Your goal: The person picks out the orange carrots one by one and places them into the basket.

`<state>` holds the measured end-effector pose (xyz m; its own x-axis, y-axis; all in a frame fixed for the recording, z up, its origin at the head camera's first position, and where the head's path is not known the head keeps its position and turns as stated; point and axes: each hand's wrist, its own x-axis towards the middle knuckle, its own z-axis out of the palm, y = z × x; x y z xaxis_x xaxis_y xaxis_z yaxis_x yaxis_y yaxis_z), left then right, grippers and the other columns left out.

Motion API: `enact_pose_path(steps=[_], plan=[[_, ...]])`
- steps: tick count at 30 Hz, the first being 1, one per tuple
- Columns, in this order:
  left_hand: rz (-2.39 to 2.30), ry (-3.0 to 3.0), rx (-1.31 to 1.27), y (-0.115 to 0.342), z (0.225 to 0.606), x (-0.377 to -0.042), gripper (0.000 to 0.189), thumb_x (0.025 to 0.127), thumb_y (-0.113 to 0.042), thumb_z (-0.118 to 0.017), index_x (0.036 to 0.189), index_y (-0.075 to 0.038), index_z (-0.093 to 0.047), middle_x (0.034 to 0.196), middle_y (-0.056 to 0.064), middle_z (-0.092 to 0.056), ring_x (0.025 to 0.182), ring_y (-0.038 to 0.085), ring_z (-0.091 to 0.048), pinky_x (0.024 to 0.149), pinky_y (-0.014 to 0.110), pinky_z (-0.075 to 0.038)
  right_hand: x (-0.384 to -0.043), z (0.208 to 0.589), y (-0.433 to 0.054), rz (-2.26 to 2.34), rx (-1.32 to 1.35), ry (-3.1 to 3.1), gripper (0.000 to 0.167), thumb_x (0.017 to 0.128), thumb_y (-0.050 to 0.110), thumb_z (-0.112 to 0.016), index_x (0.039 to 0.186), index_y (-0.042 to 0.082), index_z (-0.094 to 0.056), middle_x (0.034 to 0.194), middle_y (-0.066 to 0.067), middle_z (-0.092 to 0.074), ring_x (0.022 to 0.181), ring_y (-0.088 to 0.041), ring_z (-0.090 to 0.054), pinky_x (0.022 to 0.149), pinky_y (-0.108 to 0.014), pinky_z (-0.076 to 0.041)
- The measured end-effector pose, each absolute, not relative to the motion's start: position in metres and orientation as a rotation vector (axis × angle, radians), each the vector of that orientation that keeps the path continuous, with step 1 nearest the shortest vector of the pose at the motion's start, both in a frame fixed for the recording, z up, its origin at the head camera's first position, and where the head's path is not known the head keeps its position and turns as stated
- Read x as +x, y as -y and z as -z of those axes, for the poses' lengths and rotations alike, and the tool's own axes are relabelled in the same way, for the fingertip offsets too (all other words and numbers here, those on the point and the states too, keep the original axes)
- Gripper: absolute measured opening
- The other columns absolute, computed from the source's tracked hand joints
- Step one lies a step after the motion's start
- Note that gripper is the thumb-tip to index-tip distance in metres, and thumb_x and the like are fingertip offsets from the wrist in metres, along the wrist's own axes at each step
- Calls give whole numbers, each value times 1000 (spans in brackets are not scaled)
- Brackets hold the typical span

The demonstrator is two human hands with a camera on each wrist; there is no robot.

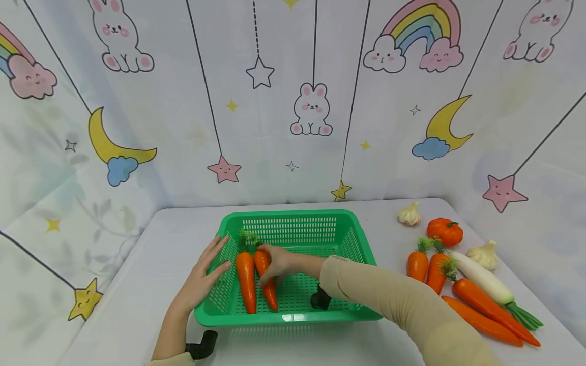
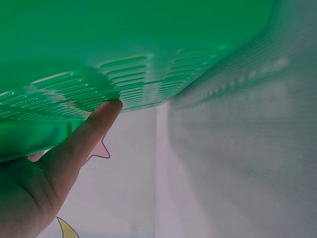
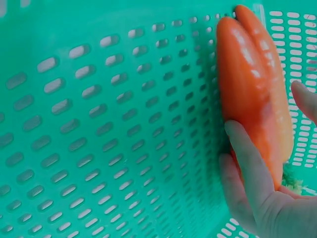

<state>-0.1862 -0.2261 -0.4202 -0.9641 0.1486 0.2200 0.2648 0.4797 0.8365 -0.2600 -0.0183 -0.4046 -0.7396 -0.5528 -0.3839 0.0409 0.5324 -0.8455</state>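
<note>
Two orange carrots lie side by side in a green plastic basket point(image 1: 293, 319), their leafy tops toward the back left. My right hand point(image 1: 279, 262) reaches in from the right and grips the right-hand carrot point(image 1: 269, 293) near its thick end. In the right wrist view, its thumb and fingers wrap the near carrot point(image 3: 242, 74). The other carrot point(image 1: 245, 279) lies close along its left. My left hand point(image 1: 201, 282) rests at the basket's left side with fingers straight and spread. In the left wrist view, a digit point(image 2: 94, 129) touches the slotted outer wall.
To the basket's right lie more carrots point(image 1: 492, 307), a white radish point(image 1: 482, 277), a small orange pumpkin point(image 1: 444, 232) and garlic bulbs point(image 1: 409, 214). The white table point(image 1: 137, 284) meets a patterned cloth backdrop point(image 1: 274, 152) behind.
</note>
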Motion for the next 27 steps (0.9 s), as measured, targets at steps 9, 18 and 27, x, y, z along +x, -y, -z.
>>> enact_pose_path(steps=[9,18,27], plan=[[1504,2604,-354,227,419,-186,55,95,-24,-50,145,-18,-28,152,9,-10,136,39,-6,93,73,-12,-257,395,20,1256,-396,-2053,94,65,-9,-77,142,10,-28,130,-21,-35,101,-36,-54,66,-46,-54],[1506,2609,-341,229,419,-185,56,95,-28,-50,145,-19,-28,152,8,-9,136,39,-6,93,73,-12,-255,375,12,1200,-477,-2057,88,70,2,-78,142,13,-29,143,-20,-22,105,-36,-52,75,-48,-51],[1490,2602,-367,226,419,-188,57,95,-26,-50,146,-18,-27,152,10,-9,136,38,-5,94,72,-12,-249,349,-12,1172,-586,-2088,82,72,10,-78,140,20,-33,142,-18,-28,96,-32,-57,75,-42,-52]])
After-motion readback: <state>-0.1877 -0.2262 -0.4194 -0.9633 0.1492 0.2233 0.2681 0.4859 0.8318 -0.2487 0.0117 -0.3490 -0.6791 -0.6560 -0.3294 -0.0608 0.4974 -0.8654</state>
